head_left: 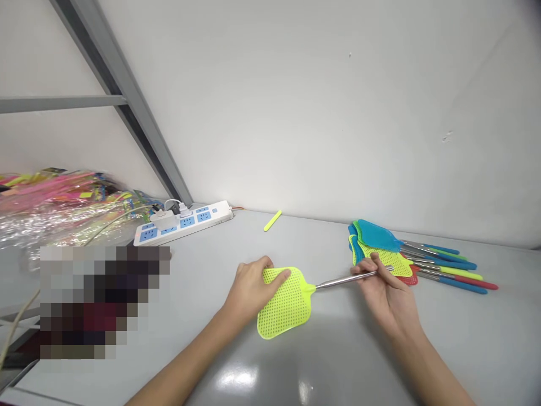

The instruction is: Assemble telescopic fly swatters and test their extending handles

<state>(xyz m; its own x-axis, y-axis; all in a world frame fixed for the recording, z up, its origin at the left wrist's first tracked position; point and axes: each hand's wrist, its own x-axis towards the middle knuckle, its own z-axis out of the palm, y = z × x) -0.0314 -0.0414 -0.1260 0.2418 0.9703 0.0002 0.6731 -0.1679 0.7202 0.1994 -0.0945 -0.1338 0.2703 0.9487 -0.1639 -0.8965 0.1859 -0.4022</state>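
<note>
A yellow-green fly swatter (285, 307) with a perforated head and a bare metal rod is held above the grey table. My left hand (252, 286) grips the upper left edge of its head, thumb on top. Toward the rod's far end, my right hand (386, 296) holds the metal between thumb and fingers, palm partly turned up. A short yellow-green plastic strip (273, 220), perhaps a handle sleeve, lies on the table near the wall. Just behind my right hand is a pile of fly swatters (380, 235) in blue, green, yellow and red, their coloured handles pointing right.
A white power strip (220, 211) with blue sockets and plugged-in adapters lies at the back left. Plastic-wrapped colourful goods (63, 197) are heaped beyond it. A grey metal frame (127, 101) rises against the wall. A pixelated patch hides the left table edge.
</note>
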